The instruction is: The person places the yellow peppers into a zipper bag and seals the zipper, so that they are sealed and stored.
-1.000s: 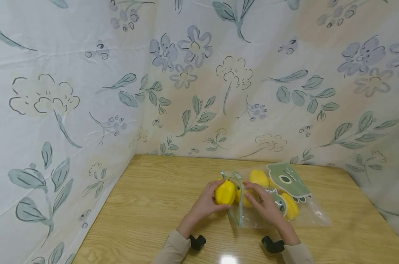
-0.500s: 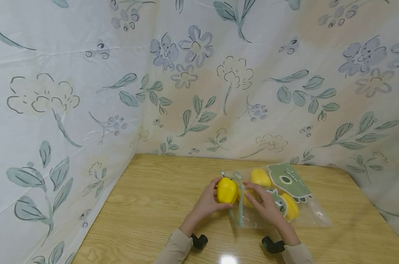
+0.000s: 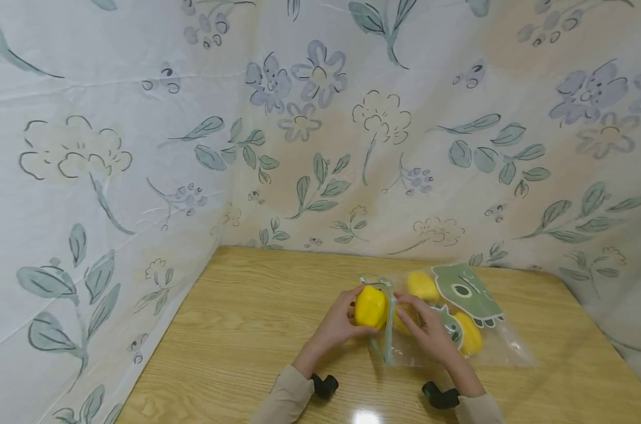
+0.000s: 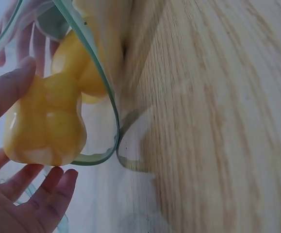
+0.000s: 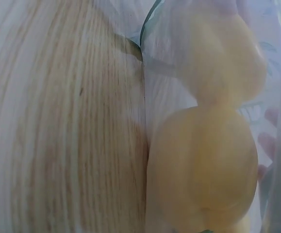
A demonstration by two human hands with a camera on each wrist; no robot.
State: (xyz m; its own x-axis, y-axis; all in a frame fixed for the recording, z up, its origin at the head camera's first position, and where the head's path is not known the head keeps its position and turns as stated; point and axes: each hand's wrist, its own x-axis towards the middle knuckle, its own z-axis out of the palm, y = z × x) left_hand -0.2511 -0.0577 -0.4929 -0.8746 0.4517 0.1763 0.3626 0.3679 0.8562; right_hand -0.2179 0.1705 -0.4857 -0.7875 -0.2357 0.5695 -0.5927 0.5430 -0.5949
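Note:
In the head view, my left hand (image 3: 336, 321) holds a yellow bell pepper (image 3: 370, 308) between thumb and fingers at the mouth of a clear zip bag (image 3: 405, 356) with a green rim. The left wrist view shows that pepper (image 4: 48, 121) partly inside the rim (image 4: 112, 104), with my thumb on one side and fingers under its lobed end. My right hand (image 3: 428, 330) grips the bag close to its opening; the exact finger contact is partly hidden. Inside the bag lie more yellow peppers (image 3: 468, 333), which the right wrist view shows blurred through the plastic (image 5: 203, 165).
Green cartoon print (image 3: 463, 288) covers part of the bag. The wooden table (image 3: 246, 312) ends at a floral cloth (image 3: 320, 176) hanging behind and to the left. Black devices (image 3: 325, 387) sit at both wrists.
My left hand has brought the pepper slightly right, further into the bag's mouth. My right hand stays in nearly the same place on the bag.

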